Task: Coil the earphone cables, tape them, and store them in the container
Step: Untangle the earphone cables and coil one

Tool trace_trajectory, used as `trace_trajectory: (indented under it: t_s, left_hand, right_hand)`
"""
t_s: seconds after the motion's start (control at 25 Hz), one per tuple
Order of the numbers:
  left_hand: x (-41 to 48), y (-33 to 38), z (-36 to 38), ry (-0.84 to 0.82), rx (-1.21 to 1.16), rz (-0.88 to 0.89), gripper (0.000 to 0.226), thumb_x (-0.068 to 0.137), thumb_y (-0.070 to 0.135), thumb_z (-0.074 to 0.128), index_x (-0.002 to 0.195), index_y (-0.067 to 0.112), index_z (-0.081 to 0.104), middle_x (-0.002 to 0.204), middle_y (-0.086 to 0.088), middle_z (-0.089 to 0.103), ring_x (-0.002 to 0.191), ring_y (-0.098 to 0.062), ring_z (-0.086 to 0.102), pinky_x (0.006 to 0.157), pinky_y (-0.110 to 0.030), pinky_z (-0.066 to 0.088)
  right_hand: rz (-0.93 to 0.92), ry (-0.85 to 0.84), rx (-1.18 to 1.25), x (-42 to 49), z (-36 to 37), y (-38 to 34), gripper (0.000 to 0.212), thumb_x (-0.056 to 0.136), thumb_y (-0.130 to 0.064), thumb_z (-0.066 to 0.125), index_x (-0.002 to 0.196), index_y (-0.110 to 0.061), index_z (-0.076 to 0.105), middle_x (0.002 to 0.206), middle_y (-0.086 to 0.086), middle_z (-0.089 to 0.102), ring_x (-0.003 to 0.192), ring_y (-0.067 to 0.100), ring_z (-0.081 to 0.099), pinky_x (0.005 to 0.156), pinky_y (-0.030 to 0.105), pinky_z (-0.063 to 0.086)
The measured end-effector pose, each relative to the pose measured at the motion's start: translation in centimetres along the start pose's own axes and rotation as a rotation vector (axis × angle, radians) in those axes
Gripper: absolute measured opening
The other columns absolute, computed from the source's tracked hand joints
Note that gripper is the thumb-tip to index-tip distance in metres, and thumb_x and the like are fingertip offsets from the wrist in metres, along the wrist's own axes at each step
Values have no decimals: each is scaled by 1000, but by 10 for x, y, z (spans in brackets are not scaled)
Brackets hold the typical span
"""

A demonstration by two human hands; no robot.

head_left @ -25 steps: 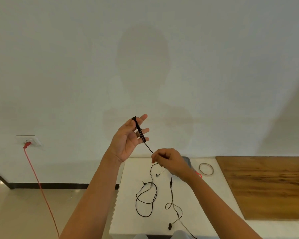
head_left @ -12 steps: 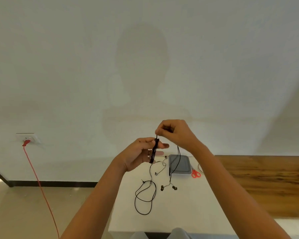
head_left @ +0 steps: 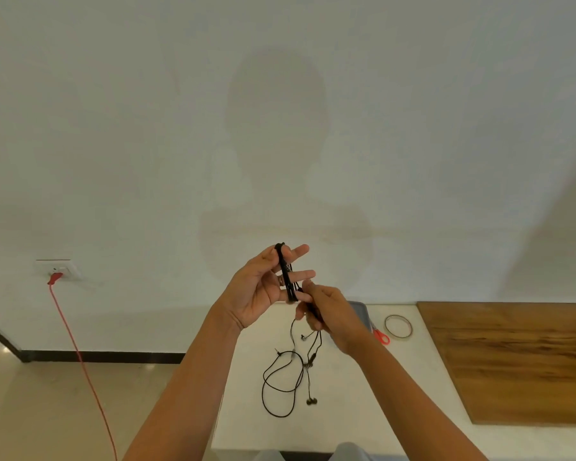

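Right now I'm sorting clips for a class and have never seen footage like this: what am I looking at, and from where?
There is no machine here. A camera worn on the person's head looks forward and down at their two bare hands. The left hand is spread, with a black earphone cable wound round its fingers. The right hand pinches the loose part just below, and the rest hangs toward the white table. On the table lie a second earphone, uncoiled, a grey container mostly hidden behind the right hand, red-handled scissors and a tape roll. A wooden surface sits to the right.
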State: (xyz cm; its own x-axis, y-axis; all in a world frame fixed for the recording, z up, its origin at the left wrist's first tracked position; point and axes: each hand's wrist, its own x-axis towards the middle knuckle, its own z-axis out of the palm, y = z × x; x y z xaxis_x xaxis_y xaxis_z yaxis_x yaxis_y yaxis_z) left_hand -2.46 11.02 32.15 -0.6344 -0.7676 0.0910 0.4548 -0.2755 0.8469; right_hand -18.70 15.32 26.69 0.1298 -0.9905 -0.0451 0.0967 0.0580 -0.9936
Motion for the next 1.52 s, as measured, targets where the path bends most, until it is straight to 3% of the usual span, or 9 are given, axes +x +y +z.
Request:
trace_trajectory:
  t_s: [0.2, 0.36, 0.44, 0.52, 0.68, 0.96, 1.2, 1.36, 1.52]
  left_hand:
    - [2, 4, -10, 177, -43, 80, 27, 97, 24, 44, 88, 15, 68, 135, -7, 60, 120, -45, 54, 86, -65, 49]
    - [1, -10, -11, 310, 265, -13, 30, 101, 19, 43, 91, 18, 71, 125, 6, 65, 122, -33, 51, 87, -44, 47]
    - [-1, -20, -12, 257, 423, -75, 27, 101, 17, 43, 100, 9, 69, 110, 3, 67, 103, -31, 54, 79, -36, 45]
    - [-5, -23, -10, 191, 465, -144, 27, 100, 15, 45, 108, 2, 67, 96, -7, 62, 87, -30, 53, 72, -39, 42]
    - [-10, -18, 0, 77, 432, -253, 28, 100, 20, 46, 90, 16, 73, 114, -4, 71, 112, -28, 64, 76, -45, 50]
    - [-15, -14, 3, -135, 52, -176, 27, 99, 21, 45, 87, 9, 67, 124, -22, 63, 125, -39, 53, 79, -67, 51]
    - [-4, -1, 4, 79, -45, 58, 27, 95, 19, 47, 83, 14, 70, 134, -13, 60, 128, -31, 52, 84, -64, 51]
    - [-5, 0, -10, 217, 277, -34, 26, 97, 17, 46, 86, 15, 69, 120, 2, 69, 130, -25, 49, 82, -52, 50]
    - [-6, -15, -8, 160, 575, -164, 36, 102, 19, 43, 84, 20, 74, 119, 8, 69, 124, -17, 53, 83, -43, 45]
  right_hand:
    - [88, -39, -186, -32, 9, 6, 47, 97, -47, 43, 70, -19, 68, 57, -2, 60, 46, 8, 45, 47, 17, 38]
    - [-31, 26, -325, -37, 18, -21, 47, 96, -45, 49, 59, -21, 66, 51, -1, 62, 43, 10, 54, 46, 17, 44]
    - [-103, 95, -353, -31, 16, -39, 43, 94, -41, 54, 58, -21, 67, 50, 1, 64, 42, 11, 57, 46, 17, 45]
    - [-190, 156, -376, -22, 11, -50, 36, 91, -35, 58, 60, -20, 67, 52, 1, 64, 41, 10, 55, 46, 19, 45]
    - [-341, 200, -470, 0, -2, -55, 25, 88, -28, 59, 66, -17, 67, 55, 2, 61, 49, 8, 50, 54, 22, 51]
    - [-86, 55, -118, 16, -19, -22, 11, 84, -21, 68, 75, -14, 71, 60, 3, 54, 52, 12, 44, 52, 23, 34]
    - [45, -86, -84, -26, 15, 35, 29, 98, -29, 50, 76, -14, 60, 52, -8, 46, 45, 7, 38, 47, 18, 35]
    - [60, -109, -267, -52, 16, 27, 32, 101, -31, 42, 78, -19, 60, 58, -5, 54, 47, 10, 48, 47, 22, 40]
    - [-85, -49, -951, -54, 13, -7, 26, 96, -30, 44, 88, -21, 66, 70, -5, 67, 62, 12, 65, 59, 29, 53]
